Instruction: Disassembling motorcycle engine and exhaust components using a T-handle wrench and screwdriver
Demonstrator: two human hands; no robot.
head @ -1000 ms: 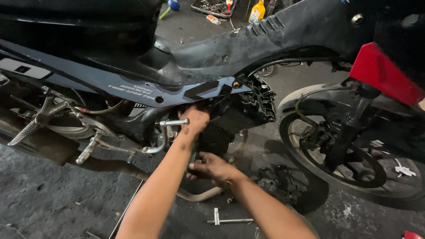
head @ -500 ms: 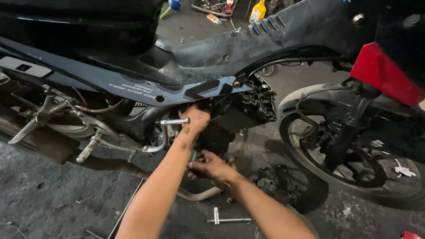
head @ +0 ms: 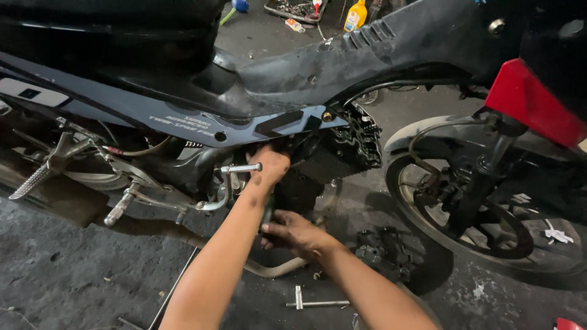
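Head view shows my left hand (head: 269,166) pushed up under the grey side panel (head: 244,125) of the motorcycle, fingers curled against the dark engine (head: 333,153) just beneath it; whether they grip anything there I cannot tell, because the fingertips are hidden in shadow. My right hand (head: 292,233) sits below it, toward six o'clock, closed around a dark tool handle (head: 267,215) that rises toward the left hand; my left forearm crosses in front of it, so only a short stretch shows. Just at nine o'clock from my left hand a chrome lever (head: 235,171) sticks out level, touching the knuckles or nearly so. Farther toward nine o'clock lie the foot pegs (head: 119,208), one near the frame and one ribbed peg (head: 33,181) well out to the edge. The finned engine block reaches toward three o'clock from my left hand, and beyond it stands the front wheel (head: 489,232) with its red fender (head: 532,104) above. On the concrete floor (head: 55,275), at six o'clock from my right hand, lies a T-shaped wrench (head: 315,302), apart from both hands. A dark chunk of engine parts (head: 382,250) rests on the ground at four o'clock from my right hand. At twelve o'clock, past the seat, stands a yellow bottle (head: 353,15).
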